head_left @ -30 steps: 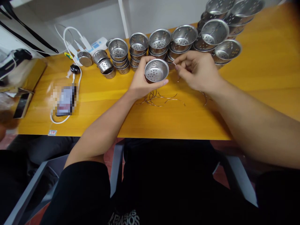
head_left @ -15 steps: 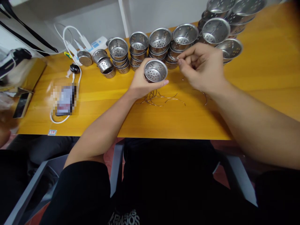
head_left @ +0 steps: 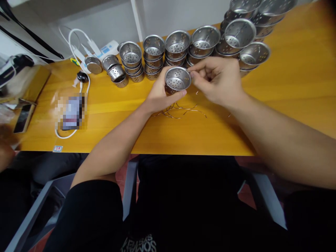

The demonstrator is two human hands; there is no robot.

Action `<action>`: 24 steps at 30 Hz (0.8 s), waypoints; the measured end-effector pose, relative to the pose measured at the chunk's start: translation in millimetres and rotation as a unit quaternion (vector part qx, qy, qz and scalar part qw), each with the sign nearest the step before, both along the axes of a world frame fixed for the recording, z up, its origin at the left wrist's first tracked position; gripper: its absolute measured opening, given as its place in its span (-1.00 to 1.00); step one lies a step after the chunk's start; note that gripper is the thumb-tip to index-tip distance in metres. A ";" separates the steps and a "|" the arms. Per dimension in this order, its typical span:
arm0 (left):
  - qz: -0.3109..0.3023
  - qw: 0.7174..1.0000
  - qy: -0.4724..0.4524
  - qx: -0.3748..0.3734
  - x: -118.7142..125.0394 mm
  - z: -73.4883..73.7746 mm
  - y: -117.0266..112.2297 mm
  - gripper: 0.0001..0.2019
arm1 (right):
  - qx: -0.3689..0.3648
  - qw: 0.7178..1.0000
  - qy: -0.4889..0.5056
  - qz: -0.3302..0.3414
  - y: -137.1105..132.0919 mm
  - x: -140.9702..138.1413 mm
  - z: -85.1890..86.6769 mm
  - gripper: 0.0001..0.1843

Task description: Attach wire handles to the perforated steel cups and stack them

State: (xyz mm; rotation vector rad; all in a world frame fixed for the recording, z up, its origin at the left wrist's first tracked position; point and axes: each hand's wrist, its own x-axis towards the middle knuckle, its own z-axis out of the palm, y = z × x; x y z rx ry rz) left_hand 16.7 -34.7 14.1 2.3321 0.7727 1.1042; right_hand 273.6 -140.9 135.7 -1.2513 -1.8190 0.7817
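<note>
My left hand [head_left: 159,94] is wrapped around a small perforated metal cup [head_left: 178,82], its open mouth tilted toward me. At the cup's right rim is my right hand [head_left: 220,79], thumb and forefinger pinched together on a thin metal wire [head_left: 196,92]. Most of that wire is hidden by the fingers; a short bit shows below them. Whether it passes through a hole in the cup I cannot tell. Several loose curved wires [head_left: 194,111] lie on the table below both hands.
Stacks of perforated metal cups [head_left: 153,49] line the back of the yellow table [head_left: 168,140], with more stacks [head_left: 240,35] at the right. A phone [head_left: 72,112] with a white cable and a power strip [head_left: 109,49] are at the left. Another person's hand [head_left: 5,154] shows at the left edge.
My right hand has moved left, bringing its pinched fingers up to the cup's rim. The cup in my left hand has shifted slightly right.
</note>
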 end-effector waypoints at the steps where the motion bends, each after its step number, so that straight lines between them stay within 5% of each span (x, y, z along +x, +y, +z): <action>1: -0.003 1.000 0.000 0.004 0.2 1.4 -2.9 -0.10 | -0.003 1.000 -0.008 -0.004 -1.0 -1.9 1.1 -0.57; 7: -0.010 0.999 0.021 0.038 6.0 5.6 -15.4 -0.06 | -0.007 0.999 -0.044 -0.015 1.0 -4.6 2.1 -0.73; 12: 0.014 0.999 0.029 0.031 10.1 6.1 -19.5 -0.03 | -0.011 0.998 -0.049 -0.024 3.0 -4.5 -1.0 -0.66; 18: -0.012 1.000 0.011 0.007 11.5 6.3 -18.4 0.07 | 0.081 0.997 0.010 -0.013 20.4 -7.4 -27.2 -0.64; 21: -0.028 1.000 0.003 0.004 10.6 6.6 -18.7 0.07 | 0.136 0.985 0.104 0.035 30.8 -1.1 -36.8 -0.44; 24: -0.050 0.998 -0.025 -0.015 8.8 3.3 -15.4 0.04 | 0.089 0.981 0.121 0.126 34.2 10.5 -33.1 -0.36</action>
